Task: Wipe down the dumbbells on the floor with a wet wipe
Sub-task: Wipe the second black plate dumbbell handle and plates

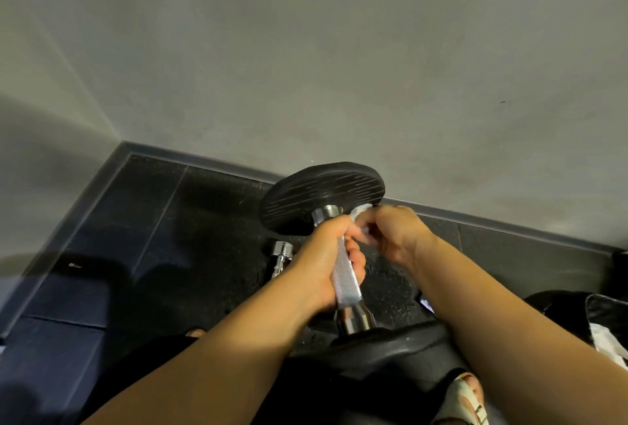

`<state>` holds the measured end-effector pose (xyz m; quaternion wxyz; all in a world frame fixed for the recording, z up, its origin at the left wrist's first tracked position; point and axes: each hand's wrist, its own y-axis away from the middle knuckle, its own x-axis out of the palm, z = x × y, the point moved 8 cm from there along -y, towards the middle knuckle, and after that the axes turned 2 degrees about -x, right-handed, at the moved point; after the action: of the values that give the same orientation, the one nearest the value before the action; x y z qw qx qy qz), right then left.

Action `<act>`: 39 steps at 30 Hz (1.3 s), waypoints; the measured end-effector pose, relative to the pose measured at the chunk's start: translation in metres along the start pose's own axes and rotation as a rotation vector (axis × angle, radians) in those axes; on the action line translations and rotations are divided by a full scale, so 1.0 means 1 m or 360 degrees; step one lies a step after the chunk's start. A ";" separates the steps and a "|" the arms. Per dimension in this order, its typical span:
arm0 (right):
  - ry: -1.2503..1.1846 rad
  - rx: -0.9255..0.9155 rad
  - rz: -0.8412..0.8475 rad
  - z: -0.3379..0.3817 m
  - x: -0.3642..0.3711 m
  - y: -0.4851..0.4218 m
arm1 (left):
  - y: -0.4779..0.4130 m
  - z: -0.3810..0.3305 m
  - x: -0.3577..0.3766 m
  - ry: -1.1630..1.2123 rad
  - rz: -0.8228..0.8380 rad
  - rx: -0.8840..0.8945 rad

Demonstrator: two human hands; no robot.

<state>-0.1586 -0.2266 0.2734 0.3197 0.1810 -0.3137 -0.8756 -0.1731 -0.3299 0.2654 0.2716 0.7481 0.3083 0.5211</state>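
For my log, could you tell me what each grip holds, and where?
Left grip holds the dumbbell by its knurled handle; right grip pinches the wet wipe.

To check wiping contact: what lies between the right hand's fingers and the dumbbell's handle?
A white wet wipe, bunched in the right hand near the top of the dumbbell handle; head view shows it.

Just one cam here, a head-mounted wide-angle

It sits on the person's head and faces forward and down, close in on the dumbbell [345, 275] held just in front. The dark floor [204, 220] is under it, the grey wall [306, 50] fills the upper half, and a sandalled foot [470, 390] shows at the bottom edge.
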 end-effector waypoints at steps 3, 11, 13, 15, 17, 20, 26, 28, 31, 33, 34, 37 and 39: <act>0.0073 -0.0106 -0.0147 0.012 -0.010 0.005 | -0.005 0.001 -0.010 -0.0012 -0.0141 0.0049; 0.0374 -0.0751 -0.0274 0.054 -0.002 0.046 | -0.006 0.001 -0.022 -0.0213 -0.0388 0.0192; 0.0376 -0.0874 -0.0232 0.059 0.007 0.059 | -0.004 -0.003 -0.024 -0.0243 -0.0438 0.0233; 0.0308 -0.0908 -0.0176 0.060 0.013 0.065 | -0.003 -0.007 -0.024 -0.0223 -0.0429 0.0261; 0.0226 -0.0858 -0.0182 0.060 0.009 0.060 | -0.001 -0.007 -0.022 -0.0193 -0.0383 0.0250; 0.0017 -0.0598 -0.0142 0.046 0.000 0.038 | 0.002 -0.006 -0.016 -0.0116 -0.0268 0.0153; -0.0061 -0.0234 0.0022 0.015 -0.001 0.007 | 0.005 -0.006 -0.005 -0.0233 -0.0072 0.0093; -0.0049 -0.0218 0.0042 0.011 0.000 0.003 | 0.004 -0.006 -0.006 -0.0298 -0.0100 0.0105; -0.0012 -0.0221 -0.0082 0.009 -0.010 -0.002 | 0.003 -0.006 -0.009 -0.0363 -0.0150 0.0128; 0.0019 -0.0298 -0.0208 0.010 -0.021 0.001 | 0.003 -0.007 -0.010 -0.0394 -0.0167 0.0145; 0.0015 -0.0368 -0.0276 0.012 -0.028 0.005 | 0.003 -0.008 -0.010 -0.0406 -0.0175 0.0151; -0.0187 -0.0588 -0.0405 0.020 -0.048 0.025 | 0.002 -0.010 -0.014 -0.0423 -0.0210 0.0178; -0.0463 -0.0580 -0.0303 0.020 -0.047 0.032 | 0.001 -0.011 -0.017 -0.0433 -0.0245 0.0191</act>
<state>-0.1199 -0.2054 0.3149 0.2145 0.0211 -0.1749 -0.9607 -0.1878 -0.3423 0.2594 0.3046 0.8008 0.3557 0.3734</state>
